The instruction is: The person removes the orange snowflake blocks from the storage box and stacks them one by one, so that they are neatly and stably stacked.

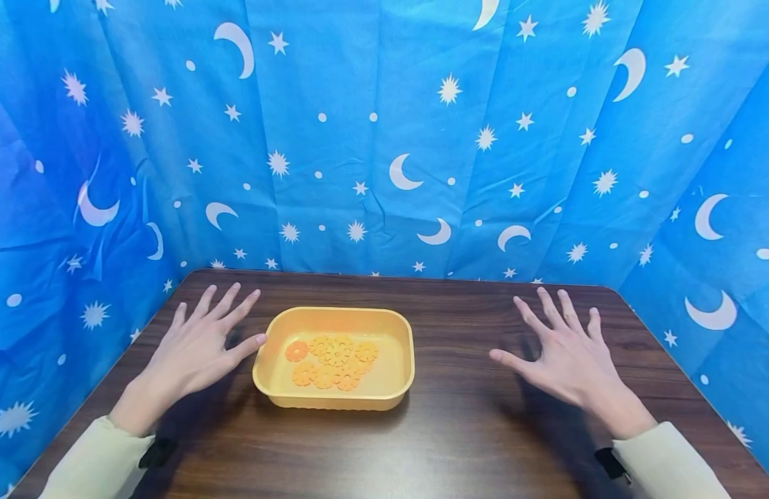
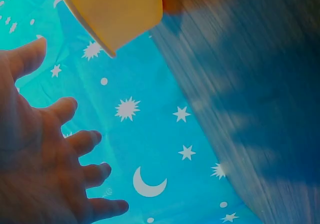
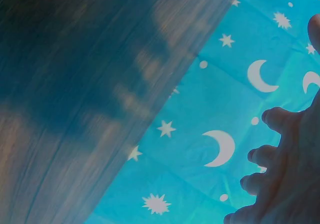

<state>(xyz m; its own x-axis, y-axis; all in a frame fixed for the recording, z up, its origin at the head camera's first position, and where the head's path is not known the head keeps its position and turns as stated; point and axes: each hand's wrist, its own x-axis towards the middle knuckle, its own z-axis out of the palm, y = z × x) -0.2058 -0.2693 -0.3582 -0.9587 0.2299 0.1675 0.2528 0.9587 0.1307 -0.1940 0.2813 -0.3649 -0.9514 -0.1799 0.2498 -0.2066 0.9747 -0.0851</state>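
A yellow plastic basin (image 1: 334,403) stands on the table left of the middle. Several thin flower-shaped pieces (image 1: 325,376), yellow and orange, lie inside it, some overlapping; one darker orange flower piece (image 1: 297,351) sits at the left. My left hand (image 1: 200,346) hovers palm down with spread fingers, its thumb tip overlapping the basin's left rim in the head view. In the left wrist view the basin (image 2: 120,14) shows beyond that hand (image 2: 45,149). Over the right side, my right hand (image 1: 568,357) also has its fingers spread and holds nothing.
The dark wood-grain table (image 1: 446,443) has rounded far corners. A blue curtain (image 1: 334,152) with white moons and stars hangs close behind it and along both sides. Pale sleeves (image 1: 671,461) and dark wrist straps (image 1: 611,464) show at both forearms.
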